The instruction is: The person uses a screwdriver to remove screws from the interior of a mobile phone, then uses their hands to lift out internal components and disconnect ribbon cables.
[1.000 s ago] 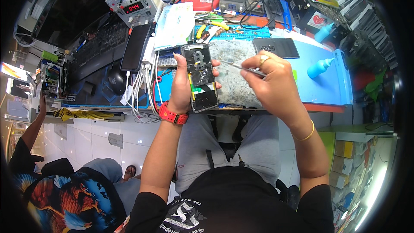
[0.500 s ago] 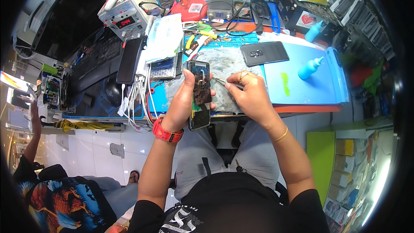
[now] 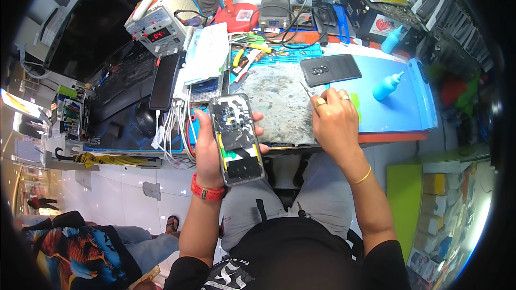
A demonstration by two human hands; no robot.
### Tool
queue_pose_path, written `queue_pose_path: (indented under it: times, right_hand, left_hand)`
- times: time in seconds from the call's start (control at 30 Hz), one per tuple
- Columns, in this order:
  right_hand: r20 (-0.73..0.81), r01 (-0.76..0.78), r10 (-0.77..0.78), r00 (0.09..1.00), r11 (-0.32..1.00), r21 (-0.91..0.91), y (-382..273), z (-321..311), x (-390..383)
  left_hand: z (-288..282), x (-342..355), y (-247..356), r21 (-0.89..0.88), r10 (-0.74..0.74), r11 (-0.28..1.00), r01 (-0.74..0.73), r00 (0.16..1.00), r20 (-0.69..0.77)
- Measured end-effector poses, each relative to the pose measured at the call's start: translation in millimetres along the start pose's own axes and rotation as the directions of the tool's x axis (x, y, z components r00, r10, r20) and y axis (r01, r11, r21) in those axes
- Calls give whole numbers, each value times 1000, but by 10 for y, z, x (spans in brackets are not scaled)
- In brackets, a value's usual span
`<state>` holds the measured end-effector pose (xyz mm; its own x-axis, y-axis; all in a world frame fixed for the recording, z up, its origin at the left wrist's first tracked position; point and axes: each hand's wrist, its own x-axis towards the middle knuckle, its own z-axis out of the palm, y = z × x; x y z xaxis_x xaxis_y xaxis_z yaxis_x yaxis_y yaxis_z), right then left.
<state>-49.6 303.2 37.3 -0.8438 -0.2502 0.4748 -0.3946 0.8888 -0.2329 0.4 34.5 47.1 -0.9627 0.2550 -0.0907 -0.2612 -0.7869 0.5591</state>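
While left hand [image 3: 207, 147] clamps opened black smartphone with exposed internals [image 3: 236, 138] at counter [image 3: 398, 108] edge, long axis near-vertical; right hand [image 3: 334, 121] pinches thin metal tool [image 3: 306, 91], well right of phone.

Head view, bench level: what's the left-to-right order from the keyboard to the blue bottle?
Black keyboard → dark phone lying flat → opened phone in the left hand → right hand holding a thin tool → blue squeeze bottle.
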Motion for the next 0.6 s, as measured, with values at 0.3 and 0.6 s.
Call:
queue_pose_path:
  times: [0.3, 0.6]
  right_hand:
    - [223, -137, -117, 968, 498, 856, -730, -404, -596]
    - [-24, 191, -239, 971, 705, 683, -643, -381, -471]
  left_hand:
    - [100, -553, -427, -61, -134, 989, 134, 991, 6]
    - [324, -710, -423, -39, -356, 934, 354, 932, -64]
